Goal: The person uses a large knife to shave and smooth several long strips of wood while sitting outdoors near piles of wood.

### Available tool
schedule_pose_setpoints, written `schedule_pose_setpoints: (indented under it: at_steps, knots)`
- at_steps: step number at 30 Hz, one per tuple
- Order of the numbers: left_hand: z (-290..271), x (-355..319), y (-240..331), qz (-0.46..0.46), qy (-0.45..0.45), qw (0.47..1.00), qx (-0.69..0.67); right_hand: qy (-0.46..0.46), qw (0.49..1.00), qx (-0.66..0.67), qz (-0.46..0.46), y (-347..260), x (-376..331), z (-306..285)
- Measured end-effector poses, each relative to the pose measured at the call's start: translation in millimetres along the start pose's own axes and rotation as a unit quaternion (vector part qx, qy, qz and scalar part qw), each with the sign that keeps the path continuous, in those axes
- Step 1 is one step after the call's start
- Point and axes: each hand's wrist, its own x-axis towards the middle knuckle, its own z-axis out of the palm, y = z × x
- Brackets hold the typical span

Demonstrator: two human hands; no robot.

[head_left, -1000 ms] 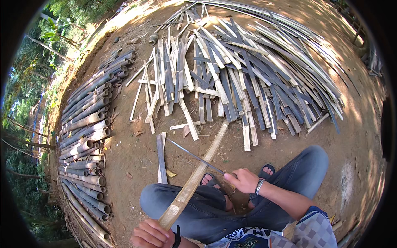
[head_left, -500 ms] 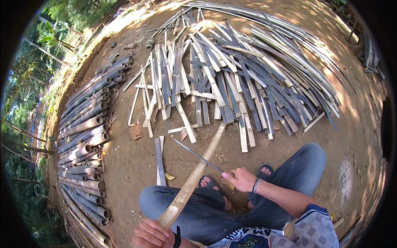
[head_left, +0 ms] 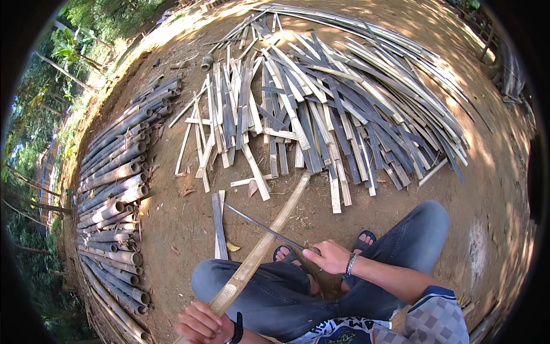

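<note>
My left hand (head_left: 201, 324) is closed around the near end of a long split bamboo strip (head_left: 260, 250), pale inner face up. The strip slants over my left thigh, and its far end reaches the edge of a heap of strips. In my right hand (head_left: 331, 256) is the handle of a long, thin-bladed knife (head_left: 259, 224). Its blade lies across the strip, pointing away to the left, and seems to touch the pale face. The knife's handle is mostly hidden by my fingers.
A big heap of split bamboo strips (head_left: 321, 109) spreads over the dirt ground ahead. Whole bamboo poles (head_left: 114, 189) are stacked at left. Two short strips (head_left: 219, 223) lie by my left knee. My sandalled feet (head_left: 289, 255) rest between my bent legs.
My left hand and the bamboo strip have shifted slightly toward me and left. The knife has moved a little nearer and left along the strip, with my right hand slightly lower.
</note>
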Motion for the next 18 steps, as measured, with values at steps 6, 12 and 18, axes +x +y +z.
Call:
schedule_pose_setpoints:
  at_steps: [6,12,18]
  knots:
    - [-6,2,-6,-0.003,-0.002,1.0,-0.016,0.046,0.995,-0.039,0.075,40,49,-11]
    - [-7,0,0,-0.001,0.004,1.0,-0.005,0.015,0.999,-0.021,0.034,24,23,-3]
    - [-19,5,-5,-0.001,0.022,1.0,-0.009,0.05,0.995,-0.028,0.083,61,68,-8]
